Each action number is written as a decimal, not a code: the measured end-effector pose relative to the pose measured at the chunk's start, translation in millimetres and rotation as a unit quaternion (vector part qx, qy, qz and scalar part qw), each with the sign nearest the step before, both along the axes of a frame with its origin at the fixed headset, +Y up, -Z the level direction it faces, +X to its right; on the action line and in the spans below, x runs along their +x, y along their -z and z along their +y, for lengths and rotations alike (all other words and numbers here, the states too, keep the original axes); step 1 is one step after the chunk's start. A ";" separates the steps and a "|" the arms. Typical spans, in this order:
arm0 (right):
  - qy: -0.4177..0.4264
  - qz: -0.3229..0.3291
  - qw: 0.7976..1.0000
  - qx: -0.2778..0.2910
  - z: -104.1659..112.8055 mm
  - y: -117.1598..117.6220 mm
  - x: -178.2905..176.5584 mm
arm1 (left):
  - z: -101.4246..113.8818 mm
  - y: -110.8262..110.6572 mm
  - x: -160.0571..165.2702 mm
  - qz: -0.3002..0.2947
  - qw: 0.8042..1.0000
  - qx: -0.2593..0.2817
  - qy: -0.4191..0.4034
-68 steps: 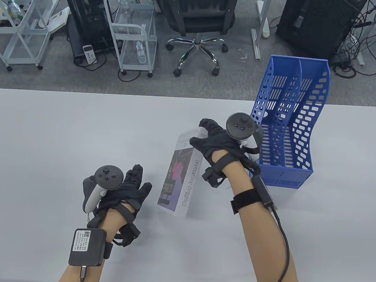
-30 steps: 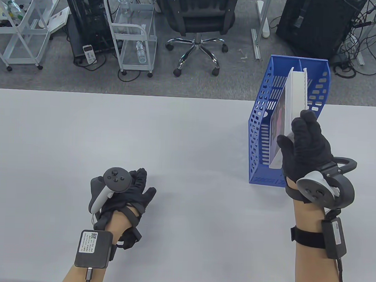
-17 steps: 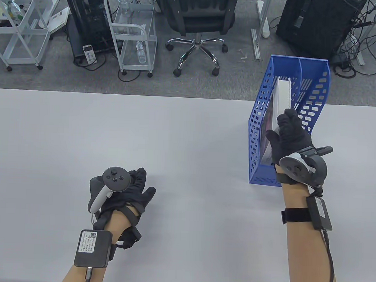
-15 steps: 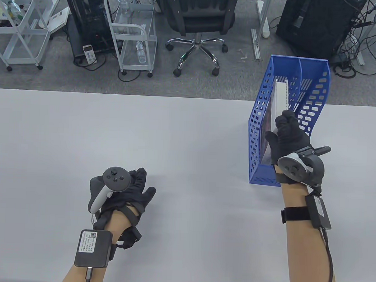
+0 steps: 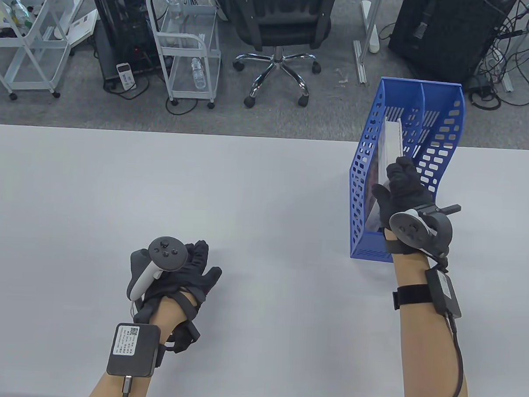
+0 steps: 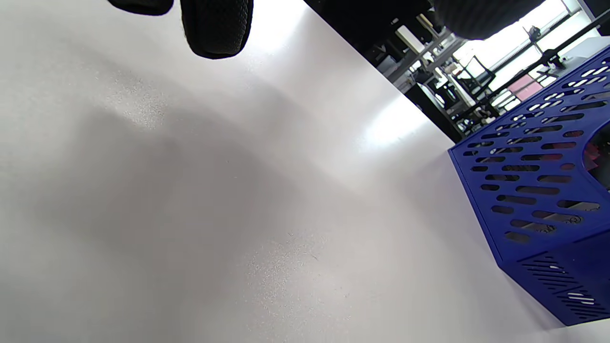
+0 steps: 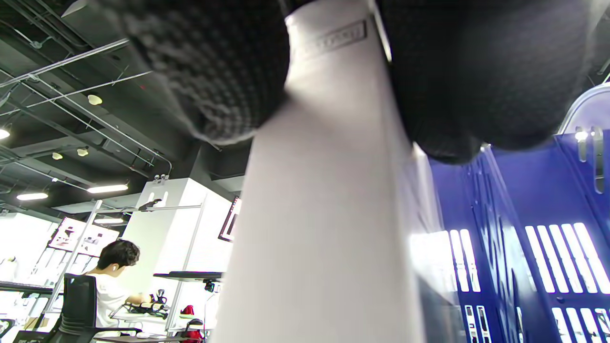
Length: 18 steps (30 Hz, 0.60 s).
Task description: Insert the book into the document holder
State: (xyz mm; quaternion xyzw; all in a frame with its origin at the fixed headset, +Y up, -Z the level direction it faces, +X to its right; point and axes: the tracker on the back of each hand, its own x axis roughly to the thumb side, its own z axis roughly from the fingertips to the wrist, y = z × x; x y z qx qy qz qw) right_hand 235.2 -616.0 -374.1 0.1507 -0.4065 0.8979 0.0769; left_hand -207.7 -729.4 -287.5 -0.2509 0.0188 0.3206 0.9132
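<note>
The blue perforated document holder (image 5: 442,140) stands at the table's back right and has two slots. The white book (image 5: 390,147) stands on edge in the left slot, leaning toward the left wall. My right hand (image 5: 401,187) grips the book's near end, thumb on the left face and fingers on the right. In the right wrist view the book (image 7: 324,214) fills the middle, held between thumb and fingers (image 7: 457,71), with the holder's blue wall (image 7: 538,228) to the right. My left hand (image 5: 187,269) rests flat on the table, holding nothing. The holder's side also shows in the left wrist view (image 6: 538,200).
The white table (image 5: 159,189) spreads left of the holder. Beyond its far edge are an office chair (image 5: 276,28), white wire carts (image 5: 183,41) and computer cases on the floor.
My right hand carried the book from the table's middle to the holder, turned it upright and lowered it into the left slot. It has sunk a little deeper in the last half second. The left hand barely moved.
</note>
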 end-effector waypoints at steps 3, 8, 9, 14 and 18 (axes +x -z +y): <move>-0.001 -0.004 1.000 -0.006 -2.5 4.1 -0.2 | -0.2 -0.2 0.1 0.000 1.000 -0.002 0.001; 0.000 -0.008 1.000 -0.011 -5.2 5.9 1.0 | -1.3 0.3 0.4 -0.001 1.000 -0.009 0.005; 0.001 -0.009 1.000 -0.014 -5.0 6.0 1.5 | -1.5 0.5 0.4 -0.001 1.000 -0.010 0.005; -0.003 -0.008 1.000 -0.025 -4.3 4.2 2.4 | 0.2 0.3 0.3 0.000 1.000 -0.007 0.001; 0.010 0.005 1.000 -0.013 3.3 -6.6 0.3 | 2.8 0.7 1.2 -0.005 1.000 -0.001 -0.004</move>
